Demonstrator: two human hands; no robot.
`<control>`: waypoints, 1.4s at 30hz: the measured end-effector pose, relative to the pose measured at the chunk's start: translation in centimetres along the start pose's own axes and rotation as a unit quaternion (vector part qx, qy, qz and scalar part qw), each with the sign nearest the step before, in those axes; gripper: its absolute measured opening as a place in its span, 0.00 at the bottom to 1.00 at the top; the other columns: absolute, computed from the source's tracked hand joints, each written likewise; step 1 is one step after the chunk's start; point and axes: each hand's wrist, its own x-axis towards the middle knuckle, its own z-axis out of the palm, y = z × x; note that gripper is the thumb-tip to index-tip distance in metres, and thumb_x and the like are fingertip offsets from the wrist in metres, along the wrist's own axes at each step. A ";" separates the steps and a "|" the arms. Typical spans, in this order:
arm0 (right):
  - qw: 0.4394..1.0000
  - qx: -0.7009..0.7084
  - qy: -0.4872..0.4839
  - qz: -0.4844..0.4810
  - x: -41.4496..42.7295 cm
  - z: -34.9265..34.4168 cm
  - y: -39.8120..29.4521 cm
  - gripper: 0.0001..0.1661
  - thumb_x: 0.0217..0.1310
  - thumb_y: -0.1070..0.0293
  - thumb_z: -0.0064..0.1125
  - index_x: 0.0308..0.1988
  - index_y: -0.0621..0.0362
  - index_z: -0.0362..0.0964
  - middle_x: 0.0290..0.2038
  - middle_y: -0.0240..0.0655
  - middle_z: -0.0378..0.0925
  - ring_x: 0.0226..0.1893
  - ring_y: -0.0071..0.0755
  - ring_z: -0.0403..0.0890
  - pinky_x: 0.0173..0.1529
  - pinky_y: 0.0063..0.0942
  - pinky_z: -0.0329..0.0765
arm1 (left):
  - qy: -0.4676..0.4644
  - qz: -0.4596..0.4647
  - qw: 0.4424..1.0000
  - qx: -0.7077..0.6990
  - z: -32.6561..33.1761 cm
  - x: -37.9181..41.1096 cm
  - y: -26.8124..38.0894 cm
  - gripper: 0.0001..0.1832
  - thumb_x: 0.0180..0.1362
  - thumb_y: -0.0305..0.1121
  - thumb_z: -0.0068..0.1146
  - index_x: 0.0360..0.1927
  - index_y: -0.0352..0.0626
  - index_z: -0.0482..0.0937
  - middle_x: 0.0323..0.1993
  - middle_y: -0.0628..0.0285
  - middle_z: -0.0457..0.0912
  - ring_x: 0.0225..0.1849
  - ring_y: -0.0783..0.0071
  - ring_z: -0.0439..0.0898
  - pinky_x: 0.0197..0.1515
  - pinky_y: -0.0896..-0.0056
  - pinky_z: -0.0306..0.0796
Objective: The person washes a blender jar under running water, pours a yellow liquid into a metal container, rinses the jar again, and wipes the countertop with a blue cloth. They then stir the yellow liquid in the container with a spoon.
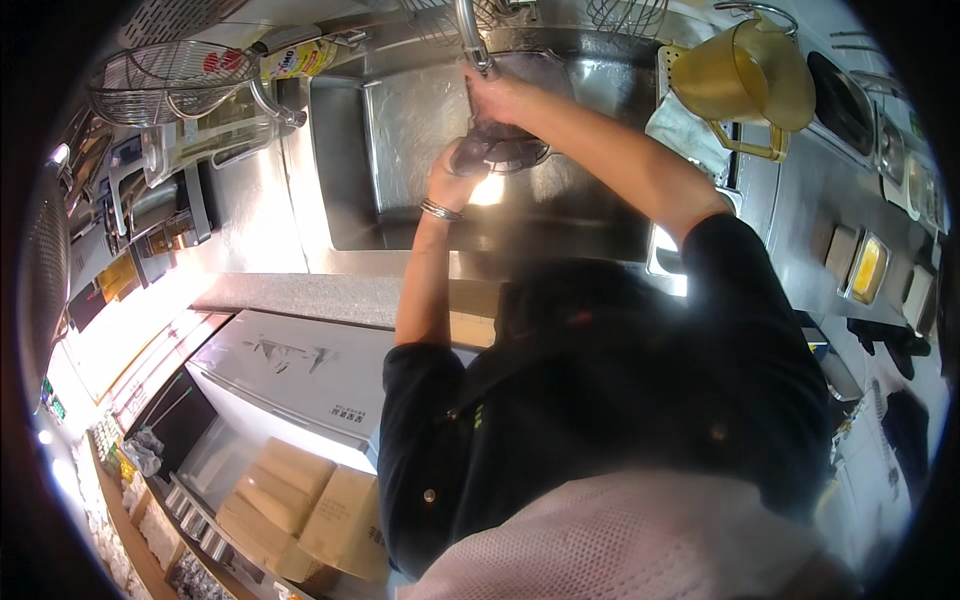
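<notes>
Over the steel sink (pixel 435 225), my left hand (pixel 455 176) is closed on the lower left end of a dark, see-through container (pixel 510 146), whose exact kind I cannot tell. My right hand (pixel 499 97) reaches in from the right and lies on the container's upper part, right under the metal faucet (pixel 471 37). How its fingers sit is partly hidden by the faucet. A metal bracelet circles my left wrist. Water seems to wet the sink floor around the container.
Left of the sink stand a wire basket (pixel 169 82), a yellow-labelled bottle (pixel 300 60) and clear plastic containers (pixel 217 139). A yellowish plastic pitcher (pixel 720 75) and a white cloth (pixel 686 131) are at the right. Below left are a white chest freezer (pixel 292 367) and cardboard boxes (pixel 300 502).
</notes>
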 end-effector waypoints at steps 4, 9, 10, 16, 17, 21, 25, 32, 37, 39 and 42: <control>0.990 0.120 0.055 0.057 -2.0 0.4 -0.8 0.13 0.56 0.57 0.50 0.38 0.53 0.67 0.25 0.26 0.66 0.28 0.24 0.66 0.31 0.32 0.64 | 0.001 -0.004 0.999 -0.041 1.2 0.0 1.4 0.17 0.39 0.22 0.62 0.36 0.38 0.73 0.28 0.70 0.76 0.30 0.84 0.71 0.35 0.80 0.68; 0.992 -0.032 0.057 -0.106 -2.2 -1.1 0.8 0.20 0.56 0.50 0.51 0.36 0.57 0.69 0.28 0.28 0.68 0.29 0.27 0.68 0.31 0.33 0.66 | -0.016 -0.001 0.993 -0.115 2.1 0.1 1.1 0.16 0.39 0.22 0.61 0.36 0.38 0.73 0.28 0.71 0.75 0.30 0.84 0.71 0.35 0.80 0.68; 0.997 0.015 0.057 -0.047 -3.1 -0.8 -0.9 0.20 0.56 0.49 0.51 0.36 0.57 0.70 0.28 0.29 0.69 0.29 0.28 0.69 0.32 0.33 0.67 | -0.016 0.010 0.996 -0.082 2.0 -0.1 1.0 0.16 0.39 0.22 0.61 0.36 0.38 0.73 0.28 0.71 0.75 0.30 0.84 0.71 0.35 0.80 0.68; 0.987 0.022 0.118 -0.106 -3.1 -0.2 -1.9 0.22 0.51 0.50 0.56 0.33 0.59 0.71 0.29 0.37 0.73 0.28 0.31 0.70 0.34 0.34 0.68 | -0.024 0.034 0.998 0.038 2.6 0.0 1.5 0.17 0.38 0.23 0.61 0.36 0.39 0.72 0.28 0.67 0.74 0.31 0.79 0.71 0.37 0.79 0.67; 0.970 -0.172 0.158 -0.069 -3.0 -0.8 -1.7 0.23 0.47 0.51 0.59 0.28 0.64 0.71 0.24 0.38 0.73 0.24 0.33 0.70 0.30 0.32 0.67 | -0.024 0.038 0.998 0.044 2.6 -0.1 0.9 0.18 0.38 0.23 0.61 0.36 0.40 0.72 0.28 0.66 0.74 0.31 0.78 0.72 0.37 0.78 0.67; 0.911 -0.335 0.075 -0.229 -6.8 -4.3 -1.2 0.24 0.51 0.52 0.54 0.26 0.67 0.70 0.18 0.42 0.71 0.21 0.36 0.72 0.30 0.34 0.69 | 0.016 0.077 0.990 0.114 1.5 0.3 1.1 0.18 0.37 0.23 0.60 0.35 0.39 0.73 0.26 0.60 0.77 0.29 0.74 0.75 0.36 0.75 0.69; 0.803 -0.531 0.080 -0.260 -15.0 -9.0 -2.8 0.20 0.53 0.55 0.51 0.30 0.64 0.72 0.27 0.44 0.75 0.33 0.40 0.78 0.36 0.35 0.72 | 0.026 -0.008 0.997 0.077 -0.2 0.1 0.7 0.18 0.36 0.26 0.62 0.35 0.37 0.75 0.26 0.58 0.78 0.28 0.75 0.76 0.34 0.75 0.70; 0.587 -0.760 0.279 -0.020 -14.1 -21.9 1.7 0.19 0.52 0.61 0.52 0.42 0.60 0.68 0.37 0.42 0.76 0.41 0.44 0.76 0.42 0.33 0.75 | 0.026 0.033 0.994 0.104 -0.1 0.2 1.0 0.20 0.36 0.31 0.65 0.36 0.38 0.76 0.28 0.60 0.79 0.30 0.76 0.76 0.37 0.75 0.70; 0.739 -0.596 0.221 -0.224 -16.9 -14.8 -1.9 0.17 0.53 0.63 0.50 0.40 0.63 0.65 0.32 0.49 0.74 0.33 0.47 0.77 0.37 0.37 0.73 | 0.026 0.009 0.995 0.093 -0.2 -0.7 2.2 0.18 0.36 0.32 0.66 0.33 0.39 0.76 0.26 0.63 0.79 0.29 0.78 0.75 0.35 0.76 0.69; 0.788 -0.496 0.187 -0.311 -17.9 -12.1 -3.7 0.18 0.54 0.63 0.49 0.42 0.64 0.65 0.31 0.48 0.75 0.31 0.44 0.77 0.35 0.36 0.72 | 0.022 -0.003 0.991 0.136 0.1 -0.8 3.1 0.17 0.37 0.32 0.66 0.32 0.39 0.76 0.25 0.64 0.78 0.28 0.80 0.74 0.34 0.76 0.69; 0.887 -0.348 0.097 -0.288 -16.7 -8.3 -4.7 0.20 0.55 0.65 0.49 0.47 0.64 0.63 0.30 0.41 0.74 0.30 0.35 0.76 0.35 0.29 0.73 | 0.030 0.010 0.995 0.096 0.9 -0.7 3.3 0.15 0.35 0.25 0.62 0.32 0.38 0.75 0.25 0.65 0.78 0.28 0.79 0.73 0.35 0.77 0.69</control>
